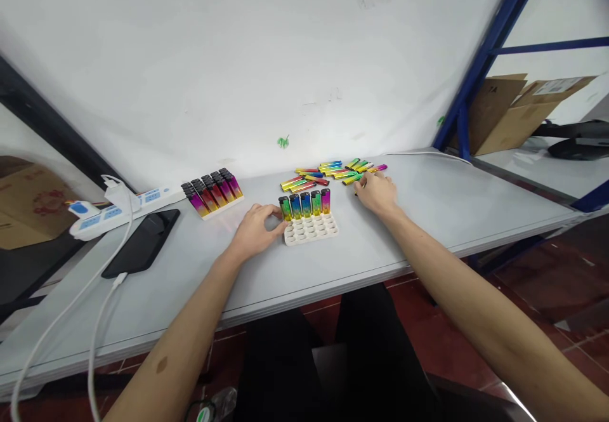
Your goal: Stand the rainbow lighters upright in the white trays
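My left hand (257,230) rests on the table with thumb and fingers closed around the left end of a white tray (311,238), beside its end lighter. Along the tray's back row several lighters (306,206) with black tops stand upright, in shiny green, blue and pink fading to yellow. The tray's front rows of holes are bare. My right hand (377,192) is at the right side of a loose pile of colourful lighters (304,185). Its fingers are curled down on a lighter (352,179), mostly hidden beneath them.
At left, a second tray (223,209) is filled with pink, red and yellow lighters. Farther left lie a black phone (143,243) with a white cable and a power strip (126,209). A white wall stands behind the table (466,219); cardboard boxes (518,114) sit beyond the blue frame.
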A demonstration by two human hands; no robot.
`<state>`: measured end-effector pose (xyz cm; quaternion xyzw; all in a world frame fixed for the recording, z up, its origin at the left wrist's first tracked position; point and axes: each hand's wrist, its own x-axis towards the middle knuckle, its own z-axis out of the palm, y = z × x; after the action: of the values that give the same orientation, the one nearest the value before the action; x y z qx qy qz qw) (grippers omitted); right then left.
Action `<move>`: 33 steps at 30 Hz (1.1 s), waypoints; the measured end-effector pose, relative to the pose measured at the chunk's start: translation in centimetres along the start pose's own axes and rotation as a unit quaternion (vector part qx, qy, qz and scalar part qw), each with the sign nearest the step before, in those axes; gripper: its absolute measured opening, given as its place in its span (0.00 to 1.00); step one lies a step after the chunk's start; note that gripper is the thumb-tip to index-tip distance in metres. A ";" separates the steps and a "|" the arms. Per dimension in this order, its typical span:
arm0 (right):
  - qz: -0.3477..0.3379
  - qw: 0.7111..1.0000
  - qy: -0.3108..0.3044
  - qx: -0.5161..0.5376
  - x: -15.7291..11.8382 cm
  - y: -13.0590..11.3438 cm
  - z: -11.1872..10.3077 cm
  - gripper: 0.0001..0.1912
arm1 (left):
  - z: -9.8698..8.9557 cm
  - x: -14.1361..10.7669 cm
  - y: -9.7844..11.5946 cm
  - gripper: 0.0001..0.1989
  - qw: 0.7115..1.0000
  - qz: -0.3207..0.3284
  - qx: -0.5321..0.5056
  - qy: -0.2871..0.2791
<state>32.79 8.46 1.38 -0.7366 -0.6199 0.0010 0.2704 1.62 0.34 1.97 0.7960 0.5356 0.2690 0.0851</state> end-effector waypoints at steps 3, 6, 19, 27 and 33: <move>0.002 1.000 -0.014 0.000 0.1 0.2 0.1 0.10 | 0.0 0.0 0.0 0.10 1.000 -0.005 0.004 -0.001; -0.013 0.999 -0.009 0.035 0.3 0.5 0.6 0.12 | -0.1 0.0 0.1 0.10 1.000 -0.006 0.003 -0.001; -0.014 0.999 -0.006 0.050 0.6 0.4 0.8 0.13 | 0.0 0.0 0.0 0.09 1.000 -0.001 0.002 0.000; -0.029 0.999 0.013 -0.011 0.3 0.3 0.2 0.08 | 0.0 0.0 0.0 0.10 1.000 0.004 0.006 0.002; -0.091 0.988 0.053 0.112 0.2 -0.4 0.4 0.11 | 0.0 0.0 -0.1 0.10 1.000 0.002 0.008 -0.004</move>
<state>32.36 8.79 1.29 -0.6410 -0.6654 0.0072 0.3826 1.56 0.38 1.96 0.7984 0.5361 0.2620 0.0806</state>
